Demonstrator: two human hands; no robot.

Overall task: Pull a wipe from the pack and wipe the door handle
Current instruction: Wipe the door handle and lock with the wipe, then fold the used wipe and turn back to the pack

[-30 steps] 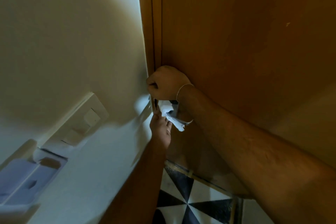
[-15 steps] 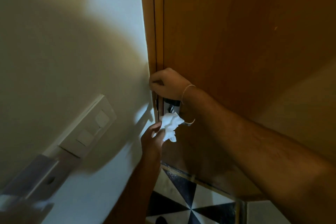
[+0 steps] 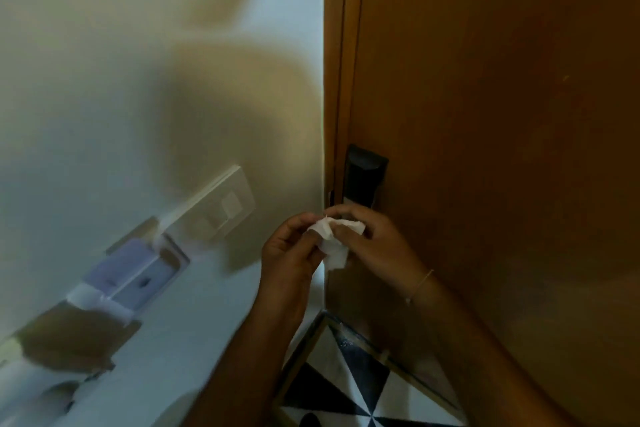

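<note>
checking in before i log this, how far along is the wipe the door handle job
Done: a wipe is out of the pack. In hand: the left hand and right hand pinch it between them, crumpled, just below the dark lock plate on the wooden door. Left: the wipe is off the hardware, and the handle itself is hidden behind the hands, so whether wiping is finished cannot be told.

A white wipe (image 3: 334, 239) is seen crumpled against a warm orange-brown door (image 3: 485, 114), where a black lock plate (image 3: 362, 177) stands out. The wall (image 3: 104, 62) is shown in pale cream with an off-white switch plate (image 3: 221, 208), and the floor tiles (image 3: 346, 392) are patterned in black and white triangles.
</note>
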